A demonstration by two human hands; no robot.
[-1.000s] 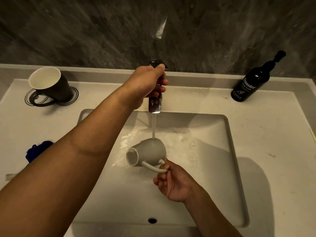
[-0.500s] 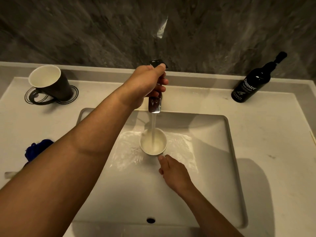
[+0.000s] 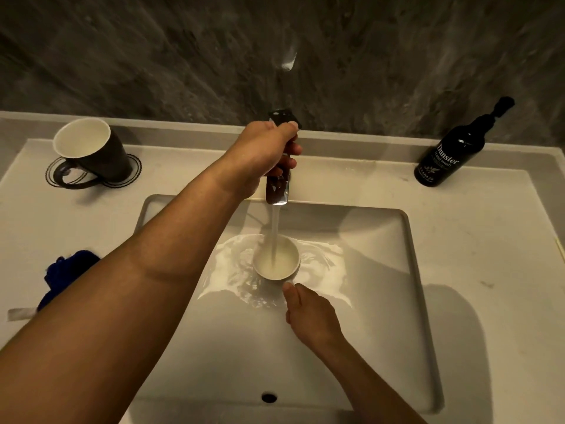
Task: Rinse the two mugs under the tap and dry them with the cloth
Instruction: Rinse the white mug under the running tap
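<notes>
A white mug (image 3: 286,272) stands upright in the sink (image 3: 415,295) under the running tap (image 3: 277,191), and water pours straight into it. My right hand (image 3: 308,313) grips its handle from the near side, hiding the handle. My left hand (image 3: 263,154) reaches across and is closed on the tap lever. A dark mug (image 3: 94,151) with a white inside sits tilted on a round coaster (image 3: 134,169) at the back left of the counter. A blue cloth (image 3: 65,273) lies on the left counter, partly hidden behind my left forearm.
A black hand-wash bottle (image 3: 452,154) stands at the back right of the counter. The sink's overflow hole (image 3: 269,397) is in its near wall. A dark stone wall rises right behind the tap. Water spreads over the basin floor around the white mug.
A second ago the white mug lay on its side under the stream; my right hand has turned it upright, and it is now filling. My left hand has stayed on the tap lever.
</notes>
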